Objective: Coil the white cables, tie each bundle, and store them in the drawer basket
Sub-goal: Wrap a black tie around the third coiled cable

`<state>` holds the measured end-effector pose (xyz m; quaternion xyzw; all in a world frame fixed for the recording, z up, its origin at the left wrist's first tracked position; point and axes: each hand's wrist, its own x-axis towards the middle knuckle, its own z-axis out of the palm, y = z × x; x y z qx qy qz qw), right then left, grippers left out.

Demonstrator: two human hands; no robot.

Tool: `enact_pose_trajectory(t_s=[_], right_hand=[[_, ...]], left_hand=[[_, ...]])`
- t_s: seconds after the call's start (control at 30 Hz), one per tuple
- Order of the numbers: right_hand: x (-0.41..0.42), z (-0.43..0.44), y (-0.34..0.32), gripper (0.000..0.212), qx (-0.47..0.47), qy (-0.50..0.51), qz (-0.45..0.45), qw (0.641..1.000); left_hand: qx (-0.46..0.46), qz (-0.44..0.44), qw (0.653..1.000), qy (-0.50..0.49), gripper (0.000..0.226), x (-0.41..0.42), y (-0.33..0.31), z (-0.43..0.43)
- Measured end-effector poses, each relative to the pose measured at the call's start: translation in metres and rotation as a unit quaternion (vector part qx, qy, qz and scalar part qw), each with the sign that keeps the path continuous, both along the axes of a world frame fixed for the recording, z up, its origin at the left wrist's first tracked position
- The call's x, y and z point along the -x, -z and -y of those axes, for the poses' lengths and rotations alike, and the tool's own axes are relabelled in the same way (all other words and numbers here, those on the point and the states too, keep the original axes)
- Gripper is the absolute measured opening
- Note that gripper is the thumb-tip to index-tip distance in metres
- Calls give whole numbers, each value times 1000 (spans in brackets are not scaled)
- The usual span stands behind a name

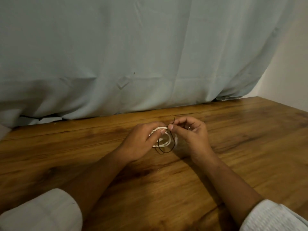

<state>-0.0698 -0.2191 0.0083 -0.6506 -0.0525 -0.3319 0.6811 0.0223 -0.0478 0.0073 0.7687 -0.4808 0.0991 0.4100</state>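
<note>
A small coil of white cable point(166, 141) sits between my hands just above the wooden table point(233, 147). My left hand point(141, 140) grips the coil from the left, thumb on top of the loops. A thin dark tie point(166, 150) hangs in a loop around and below the coil. My right hand point(190, 132) pinches the upper end of that tie between thumb and forefinger, right beside the coil. Part of the coil is hidden under my left fingers. No drawer or basket is in view.
A pale blue-grey cloth point(133, 55) hangs along the table's far edge. A white wall point(291, 72) stands at the right. The table's right edge runs close to the frame's right side.
</note>
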Motion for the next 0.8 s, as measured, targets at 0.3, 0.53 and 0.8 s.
enact_pose_trajectory(t_s=[0.3, 0.53, 0.8], right_hand=[[-4, 2, 1, 14, -45, -12, -6, 999], [-5, 2, 2, 7, -33, 4, -28, 999], [-3, 3, -1, 6, -39, 36, -25, 998]], left_hand=[[54, -164, 983, 64, 22, 6, 0, 6], [86, -198, 973, 83, 26, 6, 1, 9], [111, -213, 968, 79, 23, 10, -1, 10]])
